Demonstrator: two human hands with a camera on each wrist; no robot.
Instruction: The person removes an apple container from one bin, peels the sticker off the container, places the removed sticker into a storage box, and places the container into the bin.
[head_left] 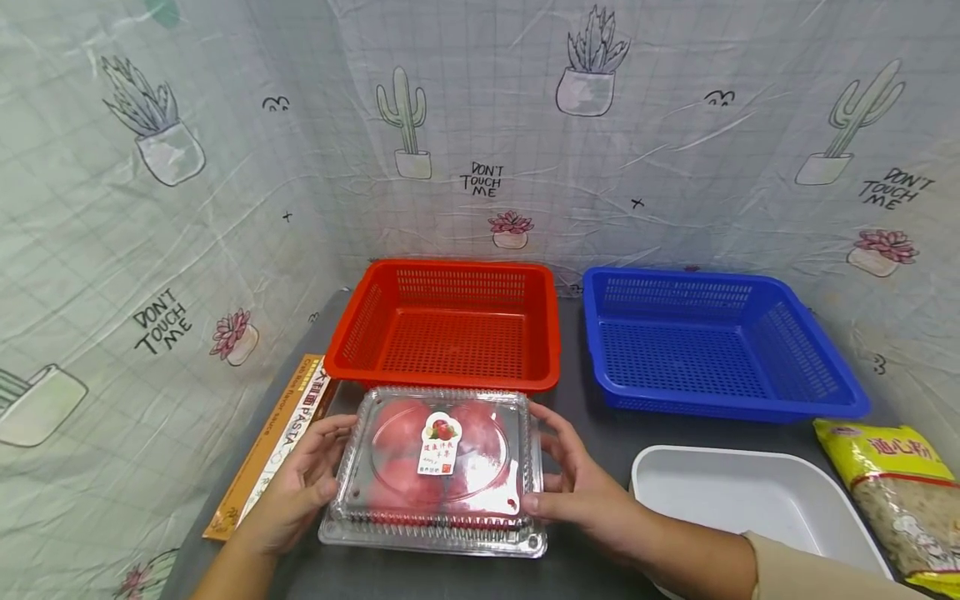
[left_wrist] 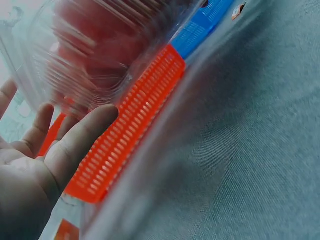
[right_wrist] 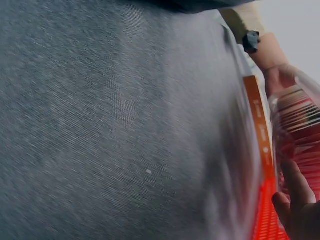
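A clear plastic clamshell box of apples [head_left: 390, 479], with a white label on its lid, is held between the two hands in front of the red basket. My left hand [head_left: 303, 483] grips its left side, fingers at the side wall and thumb near the front corner. On the opposite side my right hand [head_left: 581, 492] holds the box, thumb along the front right edge and fingers behind. In the left wrist view the box [left_wrist: 100, 50] appears raised over the grey tabletop, its ridged wall beside the left fingers. The right wrist view shows the right fingers [right_wrist: 297, 185] against it.
Behind the box stands a red basket [head_left: 551, 333], with a blue basket [head_left: 600, 367] to its right. A white tray [head_left: 720, 454] lies at the right front beside a yellow-topped pasta bag [head_left: 896, 500]. An orange pasta box [head_left: 270, 442] lies left. Printed curtains [head_left: 480, 100] enclose the table.
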